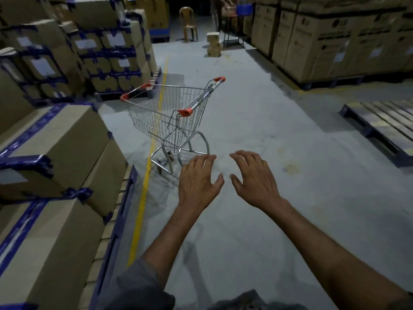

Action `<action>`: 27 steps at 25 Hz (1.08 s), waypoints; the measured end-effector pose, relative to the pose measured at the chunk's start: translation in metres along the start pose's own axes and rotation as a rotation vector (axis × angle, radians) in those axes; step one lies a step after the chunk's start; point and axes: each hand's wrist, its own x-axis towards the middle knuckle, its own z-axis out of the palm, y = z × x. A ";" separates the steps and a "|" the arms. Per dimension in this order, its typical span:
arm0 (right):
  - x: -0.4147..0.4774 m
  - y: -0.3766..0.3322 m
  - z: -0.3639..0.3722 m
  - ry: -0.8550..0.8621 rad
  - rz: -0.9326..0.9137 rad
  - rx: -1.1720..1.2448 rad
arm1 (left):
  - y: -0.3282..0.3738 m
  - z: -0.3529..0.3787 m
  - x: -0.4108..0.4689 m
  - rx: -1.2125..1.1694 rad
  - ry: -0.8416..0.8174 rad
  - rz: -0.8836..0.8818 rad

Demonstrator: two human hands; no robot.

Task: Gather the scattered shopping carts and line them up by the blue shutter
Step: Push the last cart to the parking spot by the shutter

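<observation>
We see a grey sleeve (138, 278), bunched in soft folds, well behind the left hand (199, 182); the forearm between them is bare. The right hand (257, 184), just beside the left hand, has a bare forearm too. Wrinkled dark grey cloth (245, 298) shows farther behind the left hand.

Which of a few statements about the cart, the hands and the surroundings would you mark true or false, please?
1. Both hands hold the shopping cart by its handle. False: the left hand and right hand are open, stretched forward and not touching it.
2. The shopping cart's basket holds nothing. True.
3. A yellow line runs along the floor beside the boxes stacked on the left. True.
4. The pallet on the right is piled with cartons. False: the part in view shows bare slats.
5. A plastic chair stands at the far end of the aisle. True.
</observation>
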 end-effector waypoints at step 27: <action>0.543 0.238 0.246 -0.300 -0.343 0.046 | -0.156 0.295 0.455 0.133 -0.147 -0.468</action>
